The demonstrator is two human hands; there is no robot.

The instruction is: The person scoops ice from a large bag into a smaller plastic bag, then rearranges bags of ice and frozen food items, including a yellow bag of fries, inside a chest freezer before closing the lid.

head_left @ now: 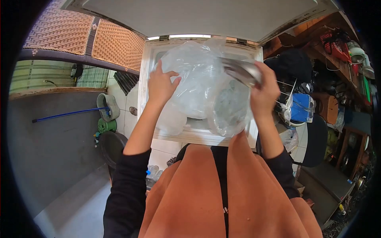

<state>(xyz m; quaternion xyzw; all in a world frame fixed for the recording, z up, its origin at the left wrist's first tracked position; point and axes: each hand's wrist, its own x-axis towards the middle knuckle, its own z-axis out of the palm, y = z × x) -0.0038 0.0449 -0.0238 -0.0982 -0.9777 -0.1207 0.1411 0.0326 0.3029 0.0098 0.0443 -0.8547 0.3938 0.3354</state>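
Head view, single entry: clear plastic bag [202, 79], large, crumpled, translucent, held up over the open white chest freezer [147, 79] with its lid [190, 16] raised at twelve o'clock. Left hand [160, 85], at nine o'clock of the bag, grip open, fingers spread flat against the film, thumb out. Right hand [264, 93], at three o'clock of the bag, grip clenched on a metal scoop-like tool [242, 71] whose blade points into the bag's upper side. Progress, judged: bag lifted and already part filled, pale lumps, seemingly ice, sagging at its five o'clock corner; more room left above, mouth not closed. Contents blurred behind film. Blue-handled mop [67, 114] and buckets [108, 106] lie at nine o'clock on the floor.
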